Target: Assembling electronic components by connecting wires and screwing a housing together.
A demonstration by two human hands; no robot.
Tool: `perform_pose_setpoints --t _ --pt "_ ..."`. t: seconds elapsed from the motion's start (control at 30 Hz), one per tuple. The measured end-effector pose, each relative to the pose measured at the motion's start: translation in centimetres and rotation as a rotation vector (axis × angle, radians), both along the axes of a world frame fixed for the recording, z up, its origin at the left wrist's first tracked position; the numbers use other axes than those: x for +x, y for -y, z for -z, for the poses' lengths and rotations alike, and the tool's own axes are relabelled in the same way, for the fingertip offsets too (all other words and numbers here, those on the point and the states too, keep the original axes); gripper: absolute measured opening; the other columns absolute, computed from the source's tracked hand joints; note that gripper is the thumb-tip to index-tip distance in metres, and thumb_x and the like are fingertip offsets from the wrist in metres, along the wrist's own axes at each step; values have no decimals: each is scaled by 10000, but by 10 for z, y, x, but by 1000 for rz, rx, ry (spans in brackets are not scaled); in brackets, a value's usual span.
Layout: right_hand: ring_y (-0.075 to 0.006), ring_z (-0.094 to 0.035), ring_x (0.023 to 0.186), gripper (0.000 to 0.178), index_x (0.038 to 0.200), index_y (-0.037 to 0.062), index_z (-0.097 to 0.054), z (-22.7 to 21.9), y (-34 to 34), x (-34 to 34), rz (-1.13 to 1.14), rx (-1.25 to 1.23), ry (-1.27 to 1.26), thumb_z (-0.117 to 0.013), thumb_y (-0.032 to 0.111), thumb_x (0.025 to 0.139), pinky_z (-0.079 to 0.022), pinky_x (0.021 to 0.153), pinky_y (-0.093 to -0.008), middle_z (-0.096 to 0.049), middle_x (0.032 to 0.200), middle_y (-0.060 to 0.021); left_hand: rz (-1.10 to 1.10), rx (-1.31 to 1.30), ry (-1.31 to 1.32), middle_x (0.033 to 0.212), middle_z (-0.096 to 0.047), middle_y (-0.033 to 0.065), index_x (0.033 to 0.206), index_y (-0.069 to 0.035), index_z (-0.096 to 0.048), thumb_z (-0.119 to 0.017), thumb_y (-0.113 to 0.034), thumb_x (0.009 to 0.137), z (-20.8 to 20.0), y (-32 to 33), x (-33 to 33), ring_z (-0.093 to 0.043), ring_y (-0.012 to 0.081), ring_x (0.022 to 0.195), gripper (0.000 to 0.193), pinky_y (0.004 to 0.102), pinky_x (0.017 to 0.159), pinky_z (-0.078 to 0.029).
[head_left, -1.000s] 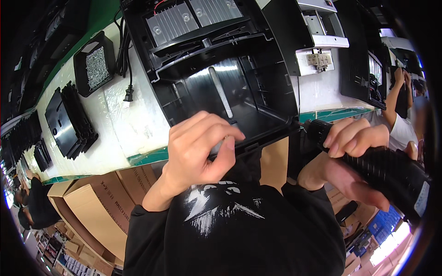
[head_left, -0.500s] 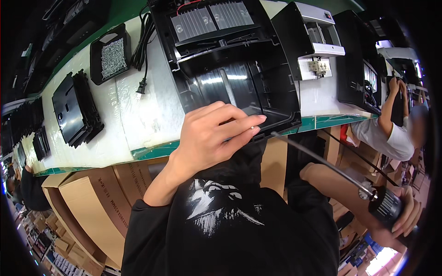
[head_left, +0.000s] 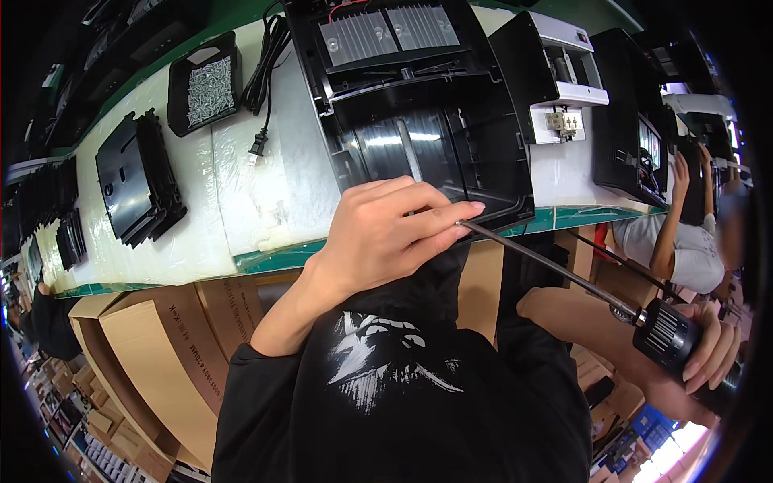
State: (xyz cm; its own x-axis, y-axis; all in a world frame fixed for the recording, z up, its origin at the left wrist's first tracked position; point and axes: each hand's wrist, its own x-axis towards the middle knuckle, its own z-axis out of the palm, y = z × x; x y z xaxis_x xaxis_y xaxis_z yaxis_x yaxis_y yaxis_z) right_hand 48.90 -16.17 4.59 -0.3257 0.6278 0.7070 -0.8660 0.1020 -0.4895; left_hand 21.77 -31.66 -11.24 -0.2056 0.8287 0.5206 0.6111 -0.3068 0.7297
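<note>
My left hand point(head_left: 382, 233) is closed at the near edge of a black plastic housing point(head_left: 491, 137), thumb and forefinger pinching a small metal screw. The screw is mostly hidden now. At those fingertips ends the tip of a long thin driver bit point(head_left: 547, 263). It belongs to a black electric screwdriver point(head_left: 668, 336), which my right hand point(head_left: 712, 350) grips at the far right, its body slanting down out of the light. Two finned metal heat sinks point(head_left: 360, 39) are set in the housing's far part, with a red wire beside them.
Left of the housing lie a coiled black power cord point(head_left: 262, 76), a black tray point(head_left: 179, 105) of screws and stacked black panels point(head_left: 133, 181). A black-and-white unit point(head_left: 581, 94) stands to the right. Cartons point(head_left: 149, 346) fill the space below the bench; another person point(head_left: 694, 253) works at right.
The bit tip has come left, from a gap away to the screw at my left fingertips. My right hand has shifted slightly with the screwdriver. The bench things sit a little further right in view.
</note>
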Motion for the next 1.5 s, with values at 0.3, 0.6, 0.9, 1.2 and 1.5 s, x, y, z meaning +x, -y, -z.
perform_pose_setpoints --t 0.3,0.6,0.9,1.2,1.5 --pt "-29 -494 495 437 692 127 -454 -2 -2 10 104 78 -13 -708 481 722 -414 644 -135 -499 610 37 19 -5 -56 790 -652 -22 980 -129 -732 -731 -141 739 0 -3 3 -570 139 675 241 256 577 -480" --pt "-9 -454 401 431 633 123 -449 -12 9 -31 135 119 -193 -757 415 710 -403 437 -80 -492 579 51 68 1 -99 798 -658 -51 999 -152 -726 -709 -208 742 1 -2 2 -585 129 746 264 250 615 -469" --pt "-21 -491 429 352 651 117 -473 -4 26 -54 -12 137 -311 -780 276 719 -397 413 -86 -546 660 40 -3 293 140 902 -695 38 1045 -41 -690 -562 -207 905 7 -1 -14 -613 179 811 252 304 726 -439" --pt "-30 -515 458 346 678 104 -476 5 50 -89 -40 208 -58 -754 294 760 -387 453 -79 -530 642 39 -211 337 381 555 -566 51 602 -37 -626 -489 -33 790 22 6 -23 -500 176 539 233 287 530 -396" --pt "-109 -555 479 494 817 62 -476 46 78 -142 -261 431 431 -630 531 836 -497 573 -244 -493 598 2 -215 472 243 488 -362 43 494 -44 -427 -570 -29 680 43 4 -24 -343 201 437 235 314 422 -275"
